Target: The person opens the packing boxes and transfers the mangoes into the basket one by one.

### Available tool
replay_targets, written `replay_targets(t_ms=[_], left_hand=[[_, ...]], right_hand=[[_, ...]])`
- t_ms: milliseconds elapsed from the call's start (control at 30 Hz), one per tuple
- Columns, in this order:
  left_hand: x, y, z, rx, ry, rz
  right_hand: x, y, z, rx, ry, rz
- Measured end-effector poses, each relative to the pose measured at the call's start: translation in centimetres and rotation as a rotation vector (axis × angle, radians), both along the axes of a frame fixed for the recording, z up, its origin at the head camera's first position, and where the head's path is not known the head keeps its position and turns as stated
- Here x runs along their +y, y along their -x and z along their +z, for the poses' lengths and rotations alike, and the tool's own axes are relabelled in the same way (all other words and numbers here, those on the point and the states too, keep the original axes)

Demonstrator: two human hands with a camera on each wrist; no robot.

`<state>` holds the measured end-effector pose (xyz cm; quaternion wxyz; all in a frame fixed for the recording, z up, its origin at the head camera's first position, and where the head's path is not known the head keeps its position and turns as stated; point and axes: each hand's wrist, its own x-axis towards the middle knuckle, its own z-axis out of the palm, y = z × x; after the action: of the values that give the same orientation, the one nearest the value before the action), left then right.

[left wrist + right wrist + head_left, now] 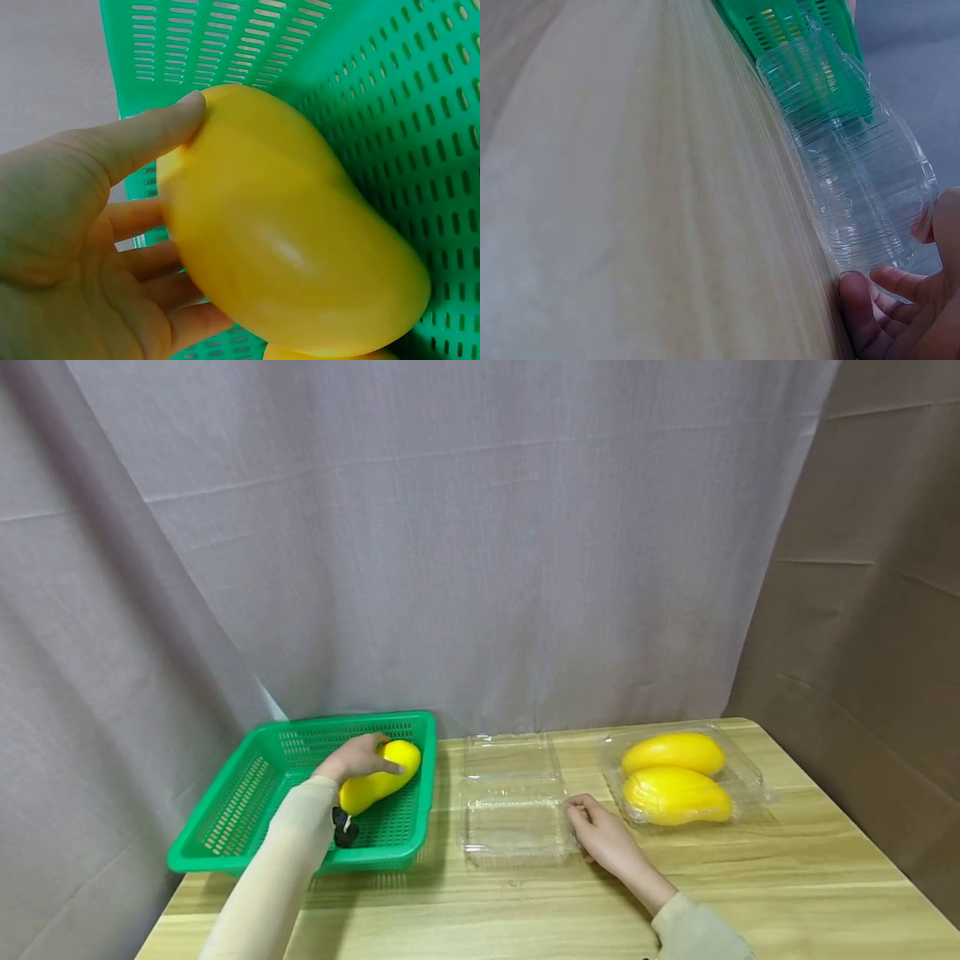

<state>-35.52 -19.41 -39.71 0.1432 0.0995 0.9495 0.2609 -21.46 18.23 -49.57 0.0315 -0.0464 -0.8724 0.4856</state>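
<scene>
Inside the green basket [431,777], my left hand [360,758] grips a yellow mango [292,210], its thumb over one side and its fingers spread along another. A second yellow surface [330,352] peeks out beneath that mango in the left wrist view, mostly hidden. My right hand [603,839] holds the right edge of a clear plastic clamshell box [513,827], whose lid [512,756] lies open toward the curtain. In the right wrist view, curled fingers [900,283] meet the box's rim and one fingertip shows through the plastic.
To the right, another clear clamshell box [742,777] contains two yellow mangoes [678,795]. A small black object [345,828] shows by my left wrist. The wooden table [487,918] backs onto a grey curtain [487,568].
</scene>
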Motion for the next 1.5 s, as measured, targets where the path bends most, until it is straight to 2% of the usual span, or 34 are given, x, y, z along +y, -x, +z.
replay_targets(t_ms=[167,333,567,700,867,1033,1233,1367,1500], left_hand=[[-0.3,0.1,0.2,0.035,-0.028,0.009],[-0.7,0.1,0.2,0.041,-0.015,0.0],[-0.7,0.2,0.2,-0.002,0.051,-0.04],[-0.7,0.0,0.0,-0.014,0.04,-0.034],[-0.6,-0.1,0.1,0.028,0.01,-0.043],[0.0,-0.2,1.0,0.078,-0.047,-0.049],[1.4,-0.6,3.1,0.149,-0.105,-0.053],[2.4,-1.3,4.7,0.193,-0.176,-0.052],[3.7,-2.5,6.0,0.224,-0.274,-0.041]], right_hand=[[0.0,0.0,0.0,0.002,0.001,0.002],[0.0,0.1,0.0,0.003,0.001,0.003],[0.1,0.1,0.0,-0.001,0.008,0.006],[0.0,0.0,-0.1,-0.004,0.002,0.003],[0.0,0.0,-0.1,-0.004,0.006,0.003],[0.2,0.1,-0.1,-0.004,0.011,0.008],[0.3,0.2,-0.1,-0.009,0.017,0.015],[0.4,0.2,-0.2,-0.009,0.02,0.017],[0.5,0.3,-0.2,-0.011,0.023,0.026]])
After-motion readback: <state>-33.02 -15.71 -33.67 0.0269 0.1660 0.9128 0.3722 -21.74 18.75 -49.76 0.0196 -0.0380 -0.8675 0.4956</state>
